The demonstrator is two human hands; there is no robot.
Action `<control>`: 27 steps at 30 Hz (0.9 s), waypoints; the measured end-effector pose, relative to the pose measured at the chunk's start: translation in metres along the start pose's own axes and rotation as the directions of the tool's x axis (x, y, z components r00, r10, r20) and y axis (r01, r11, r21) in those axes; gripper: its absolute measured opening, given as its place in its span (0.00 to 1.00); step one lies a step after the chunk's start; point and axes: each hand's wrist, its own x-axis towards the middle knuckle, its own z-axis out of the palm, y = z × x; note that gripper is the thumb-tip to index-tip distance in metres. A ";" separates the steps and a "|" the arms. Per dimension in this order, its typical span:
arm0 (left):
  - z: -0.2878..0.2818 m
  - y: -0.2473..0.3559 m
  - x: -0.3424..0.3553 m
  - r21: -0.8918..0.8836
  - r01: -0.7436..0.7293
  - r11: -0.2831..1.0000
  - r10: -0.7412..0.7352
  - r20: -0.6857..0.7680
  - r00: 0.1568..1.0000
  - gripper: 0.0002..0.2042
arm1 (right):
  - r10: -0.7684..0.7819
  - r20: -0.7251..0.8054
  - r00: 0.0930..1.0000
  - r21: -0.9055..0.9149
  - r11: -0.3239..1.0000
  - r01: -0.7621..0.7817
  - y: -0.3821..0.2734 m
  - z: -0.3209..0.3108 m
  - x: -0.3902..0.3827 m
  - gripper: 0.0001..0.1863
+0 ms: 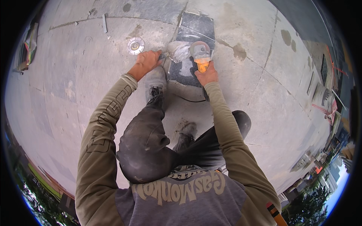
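My right hand point(207, 74) is wrapped round the body of a yellow angle grinder point(203, 64), whose round disc end point(200, 49) points away from me. The grinder is over a dark grey stone slab point(190, 34) that lies on the floor, streaked with pale dust and with a light patch point(178, 50) at its left side. At the slab's left edge my left hand point(148, 61) is closed, its fingertips at a small dark piece that I cannot make out. My left boot point(155, 77) stands just below that hand.
A round cutting disc point(135, 45) lies on the concrete floor point(94, 67), left of the slab. Farther off is a narrow metal strip point(104, 23). A dark cord point(188, 100) curves near the slab's lower end. Torn bags point(324, 101) and debris line the right side.
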 end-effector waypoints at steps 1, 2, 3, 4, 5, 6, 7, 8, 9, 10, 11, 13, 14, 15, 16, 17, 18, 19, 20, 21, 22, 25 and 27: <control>-0.001 -0.001 0.000 -0.002 -0.003 1.000 0.003 -0.004 1.000 0.20 | 0.008 0.002 1.000 -0.017 1.000 -0.008 -0.001 0.000 0.001 0.40; 0.000 -0.002 0.000 0.003 -0.013 1.000 0.013 -0.014 1.000 0.21 | -0.033 0.041 0.999 -0.053 0.998 0.035 -0.002 0.002 -0.002 0.39; 0.002 -0.004 -0.001 0.009 -0.021 1.000 0.021 -0.024 0.999 0.22 | -0.075 0.083 0.994 -0.088 0.993 0.082 -0.002 0.004 -0.009 0.38; 0.003 -0.006 0.000 0.016 -0.028 0.999 0.029 -0.034 0.999 0.23 | -0.115 0.126 0.985 -0.119 0.984 0.130 -0.003 0.005 -0.012 0.37; 0.004 -0.008 0.002 0.038 -0.026 0.999 0.027 -0.025 0.999 0.23 | -0.124 0.083 0.989 -0.081 0.988 0.130 -0.004 0.005 -0.010 0.36; 0.004 -0.007 0.003 0.058 -0.029 0.998 0.030 -0.013 0.999 0.23 | -0.124 0.040 0.992 -0.044 0.991 0.125 0.000 0.005 -0.010 0.36; 0.004 -0.006 0.004 0.078 -0.033 0.996 0.033 0.000 0.999 0.24 | -0.121 -0.003 0.993 -0.006 0.993 0.121 0.005 0.005 -0.009 0.36; 0.005 -0.009 0.005 0.068 -0.038 0.997 0.039 -0.016 0.999 0.24 | -0.095 -0.048 0.994 -0.007 0.995 0.095 0.009 0.002 -0.002 0.35; 0.010 -0.012 0.006 0.055 -0.048 0.997 0.049 -0.030 0.998 0.24 | -0.063 -0.092 0.994 -0.008 0.998 0.062 0.014 -0.003 0.007 0.35; 0.009 -0.014 0.007 0.045 -0.054 0.998 0.056 -0.051 0.997 0.24 | -0.038 -0.141 0.989 -0.008 0.999 0.037 0.016 -0.009 0.016 0.35; 0.009 -0.013 0.006 0.058 -0.050 0.997 0.052 -0.036 0.998 0.24 | 0.016 -0.125 0.992 0.224 0.975 0.012 0.020 -0.014 0.018 0.34; 0.005 -0.008 0.005 0.082 -0.044 0.996 0.044 -0.008 0.999 0.25 | 0.108 -0.061 0.992 0.636 0.770 -0.044 0.026 -0.024 0.020 0.33; 0.001 -0.008 0.007 0.074 -0.027 0.997 0.027 -0.003 1.000 0.24 | 0.084 -0.033 0.996 0.738 0.674 -0.032 0.027 -0.026 0.022 0.31; 0.001 -0.007 0.007 0.062 -0.011 0.998 0.011 0.008 1.000 0.22 | 0.060 -0.003 0.998 0.824 0.565 -0.031 0.026 -0.029 0.020 0.28; 0.001 -0.006 0.006 0.050 0.004 0.999 -0.005 0.019 1.000 0.21 | 0.033 0.022 0.999 0.895 0.446 -0.034 0.025 -0.033 0.019 0.26; 0.003 -0.004 0.005 0.039 0.004 0.999 -0.005 0.025 1.000 0.21 | 0.004 0.042 0.999 0.948 0.317 -0.041 0.025 -0.036 0.016 0.24; 0.002 -0.005 0.006 0.035 0.003 0.999 -0.004 0.024 1.000 0.22 | -0.004 0.091 0.996 0.951 0.298 -0.085 0.024 -0.040 0.015 0.24; 0.002 -0.007 0.006 0.030 0.001 1.000 -0.001 0.023 1.000 0.22 | 0.006 0.135 0.991 0.943 0.307 -0.130 0.024 -0.040 0.013 0.23; 0.002 -0.009 0.005 0.010 -0.022 1.000 0.022 0.010 1.000 0.23 | 0.018 0.178 0.984 0.933 0.316 -0.175 0.023 -0.039 0.011 0.23; 0.003 -0.011 0.005 -0.011 -0.047 0.999 0.047 -0.004 0.999 0.24 | 0.031 0.219 0.975 0.921 0.324 -0.217 0.025 -0.039 0.011 0.23; 0.004 -0.013 0.005 -0.031 -0.073 0.997 0.072 -0.018 0.997 0.25 | 0.009 0.226 0.974 0.920 0.325 -0.217 0.025 -0.036 0.011 0.24; 0.006 -0.013 0.008 -0.050 -0.084 0.995 0.082 -0.042 0.996 0.25 | 0.060 0.229 0.972 0.913 0.334 -0.235 0.023 -0.029 0.006 0.24; 0.004 -0.011 0.010 -0.023 -0.060 0.998 0.060 0.001 0.998 0.25 | 0.078 0.246 0.966 0.917 0.304 -0.258 0.019 -0.028 0.001 0.27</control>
